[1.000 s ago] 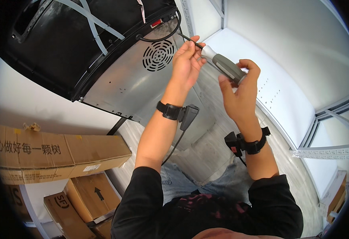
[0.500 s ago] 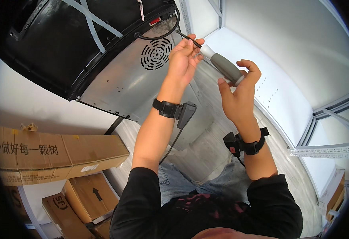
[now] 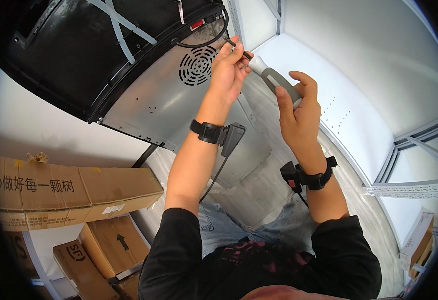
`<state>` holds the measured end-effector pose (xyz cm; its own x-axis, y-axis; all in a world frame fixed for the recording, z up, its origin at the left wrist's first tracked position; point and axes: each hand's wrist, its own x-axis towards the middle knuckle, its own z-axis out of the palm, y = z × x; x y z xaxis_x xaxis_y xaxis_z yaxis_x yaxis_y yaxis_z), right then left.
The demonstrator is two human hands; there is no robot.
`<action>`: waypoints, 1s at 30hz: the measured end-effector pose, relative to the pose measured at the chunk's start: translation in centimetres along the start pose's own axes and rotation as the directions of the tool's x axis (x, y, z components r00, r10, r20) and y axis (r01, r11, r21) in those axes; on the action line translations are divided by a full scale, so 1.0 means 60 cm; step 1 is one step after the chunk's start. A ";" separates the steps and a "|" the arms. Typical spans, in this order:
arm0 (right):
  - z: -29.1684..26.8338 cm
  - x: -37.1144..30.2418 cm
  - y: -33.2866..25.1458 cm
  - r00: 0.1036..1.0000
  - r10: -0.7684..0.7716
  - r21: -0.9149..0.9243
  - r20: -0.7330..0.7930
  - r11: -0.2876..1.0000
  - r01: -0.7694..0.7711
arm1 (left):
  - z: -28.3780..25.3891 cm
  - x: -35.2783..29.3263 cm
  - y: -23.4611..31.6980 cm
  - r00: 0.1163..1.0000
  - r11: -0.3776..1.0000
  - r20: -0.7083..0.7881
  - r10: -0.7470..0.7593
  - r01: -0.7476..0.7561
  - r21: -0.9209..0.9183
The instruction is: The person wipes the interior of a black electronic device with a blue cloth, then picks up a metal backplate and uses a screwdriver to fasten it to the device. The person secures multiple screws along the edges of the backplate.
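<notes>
A screwdriver (image 3: 281, 85) with a grey handle, white collar and dark shaft slants up and left, its tip at the corner of a metal cabinet (image 3: 164, 112). Closed round the dark shaft, the fingers of my left hand (image 3: 227, 70) lie close to the tip. My right hand (image 3: 300, 112) grips the butt of the handle, thumb along one side and fingers curled on the other. Whatever the tip meets is too small to make out. A round vent grille (image 3: 199, 66) is cut in the metal panel beside my left hand.
Above the panel is a black cover (image 3: 79, 60) with grey tape strips, a red switch (image 3: 197, 24) and a black cable (image 3: 199, 46). Cardboard boxes (image 3: 114, 245) are stacked at lower left. White shelving (image 3: 329, 85) stands on the right, and grey wood-look flooring (image 3: 249, 185) lies below.
The right hand's thumb and fingers have closed in on the handle, which looks turned about its axis. My left hand has shifted slightly up along the shaft.
</notes>
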<state>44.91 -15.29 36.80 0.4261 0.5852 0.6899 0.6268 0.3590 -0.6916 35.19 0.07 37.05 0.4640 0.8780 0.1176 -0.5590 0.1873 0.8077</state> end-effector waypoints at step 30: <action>-0.023 -0.008 -0.023 0.912 0.406 0.225 0.059 0.885 -0.409 | -0.010 0.008 0.008 0.999 0.999 0.036 0.003 -0.004 0.035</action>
<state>44.74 -17.08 37.73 0.6044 0.7226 0.3353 0.2337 0.2415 -0.9418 34.71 0.82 37.16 0.4870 0.8620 0.1408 -0.5366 0.1682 0.8269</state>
